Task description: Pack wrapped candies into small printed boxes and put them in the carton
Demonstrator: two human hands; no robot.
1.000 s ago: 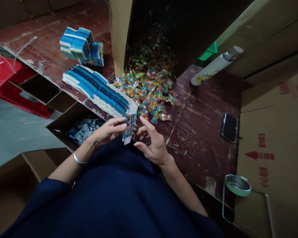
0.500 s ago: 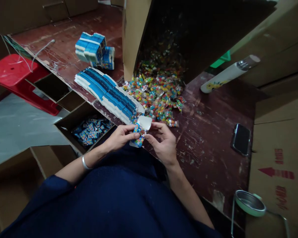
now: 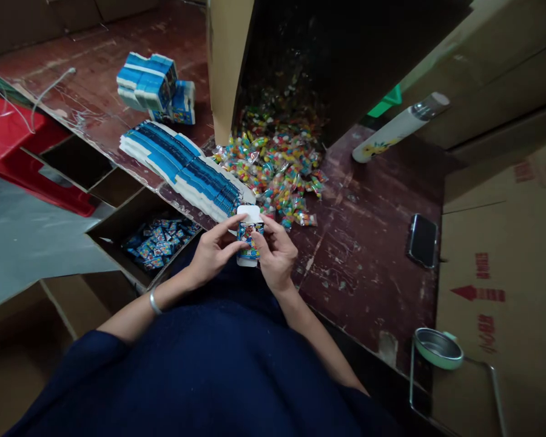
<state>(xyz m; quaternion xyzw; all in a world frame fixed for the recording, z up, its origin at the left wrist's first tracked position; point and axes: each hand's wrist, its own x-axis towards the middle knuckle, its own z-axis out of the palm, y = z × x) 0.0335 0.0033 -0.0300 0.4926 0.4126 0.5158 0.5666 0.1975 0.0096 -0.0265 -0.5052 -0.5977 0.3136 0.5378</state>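
Note:
A small blue printed candy box (image 3: 250, 240) with white end flaps is held upright between my hands, in front of my body. My left hand (image 3: 216, 249) pinches its left side, thumb on the front. My right hand (image 3: 276, 250) grips the right side, with its thumb on the printed face. Just beyond, a long fanned row of flat blue and white cartons (image 3: 177, 164) lies along the table edge. Small clear bags of colourful candy (image 3: 277, 164) spill from a dark, tipped carton (image 3: 230, 67) behind the hands.
Strapped carton bundles (image 3: 150, 82) stand at the back left. Below the table edge, an open box holds many small blue boxes (image 3: 161, 243). A red stool (image 3: 9, 139) is at far left. To the right are a flask (image 3: 398, 130), a phone (image 3: 422, 241) and a metal-lined cup (image 3: 438, 348).
The candy box has turned to face me more squarely and straightened up. My right hand has closed in on its right side, thumb now on the front. The whole view has shifted slightly.

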